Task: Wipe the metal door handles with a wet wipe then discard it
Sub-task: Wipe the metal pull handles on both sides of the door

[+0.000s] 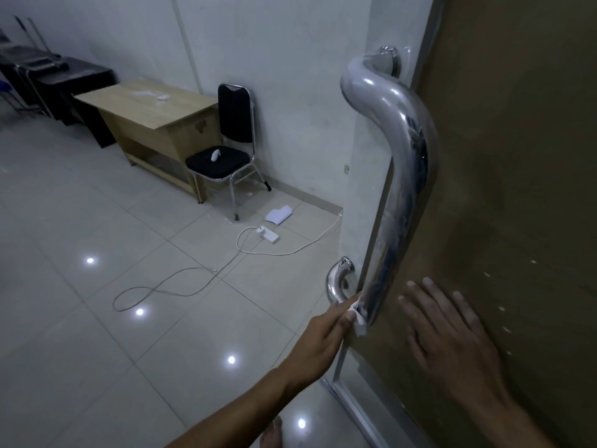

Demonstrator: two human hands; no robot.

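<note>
On the glass door (pixel 517 156) at the right, the metal handle (pixel 403 163) runs with its long axis near vertical, its curved top bending back to a round mount, its lower end pointing down toward the hands. Left hand (pixel 326 334) pinches a white wet wipe (pixel 359 321) against the handle's bottom end; the wipe is mostly hidden, only a crumpled corner shows. A second handle (pixel 339 282) on the door's far side shows just its lower curve, the rest hidden behind the door edge. Right hand (pixel 452 334) rests flat on the glass, fingers spread and straight. Beyond: chair (pixel 232 150), wooden desk (pixel 155 124), power strip (pixel 268 234) with cable on tiled floor (pixel 97 318).
</note>
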